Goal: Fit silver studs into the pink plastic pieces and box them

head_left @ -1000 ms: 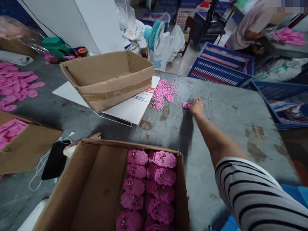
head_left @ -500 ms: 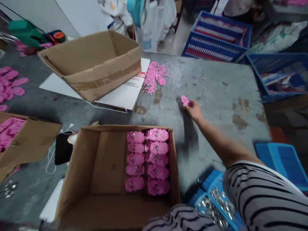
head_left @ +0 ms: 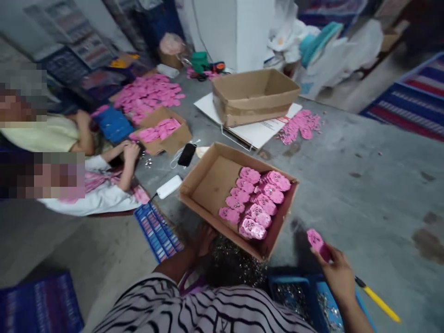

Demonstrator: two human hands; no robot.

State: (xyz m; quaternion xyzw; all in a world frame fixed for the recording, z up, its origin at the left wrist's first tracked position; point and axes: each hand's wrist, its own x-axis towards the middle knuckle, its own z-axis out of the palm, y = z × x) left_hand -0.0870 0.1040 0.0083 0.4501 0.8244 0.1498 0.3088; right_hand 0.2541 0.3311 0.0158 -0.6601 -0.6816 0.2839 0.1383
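My right hand [head_left: 335, 268] pinches a pink oval piece [head_left: 315, 239] between thumb and fingers, above the grey table to the right of a cardboard box [head_left: 211, 178]. Inside that box, stacks of similar pink pieces [head_left: 265, 203] with small shiny bits stand in two rows along the right part; bare cardboard shows on the left. My left hand [head_left: 206, 238] is in shadow by the box's near-left edge. Its fingers are too dark to make out. Close under my right hand is a blue compartment tray [head_left: 294, 296] of small metal parts.
A yellow-handled tool [head_left: 379, 303] lies on the right. Behind the box, a second cardboard box [head_left: 256, 104] rests on white board beside scattered pink bits [head_left: 301, 125]. Two people work at the left around a smaller box [head_left: 171, 141]. A phone [head_left: 187, 155] and white power bank [head_left: 169, 186] lie between.
The view has swung left, bringing two people and my left hand into sight. My right hand, still holding the pink piece, has drawn back closer to my body.
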